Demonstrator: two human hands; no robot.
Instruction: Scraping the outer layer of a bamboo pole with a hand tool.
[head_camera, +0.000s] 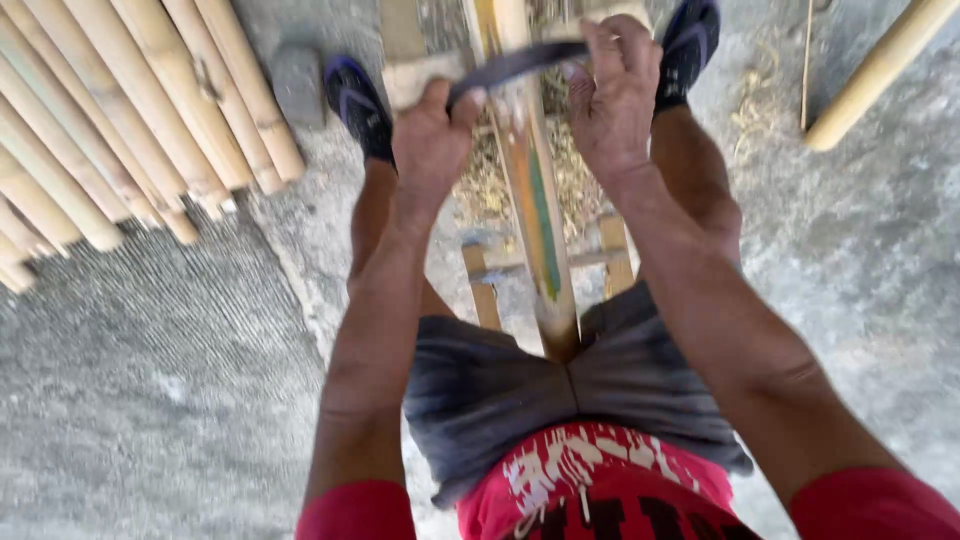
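Note:
A bamboo pole (535, 200), partly green and partly stripped pale, runs from between my knees away over a low wooden frame (485, 290). A dark curved blade (520, 62) lies across the pole near its far part. My left hand (432, 135) is closed around the blade's left end. On the other side, my right hand (612, 95) grips its right end, fingers curled over the top. Both forearms stretch forward on either side of the pole. My feet in dark sandals (358, 105) rest on the concrete beyond the hands.
A stack of pale stripped bamboo poles (120, 120) lies at the upper left on the concrete floor (160, 380). One more pole (875, 70) lies at the upper right. Shavings (490, 185) are scattered under the frame. A small grey stone (297, 85) sits beside my left foot.

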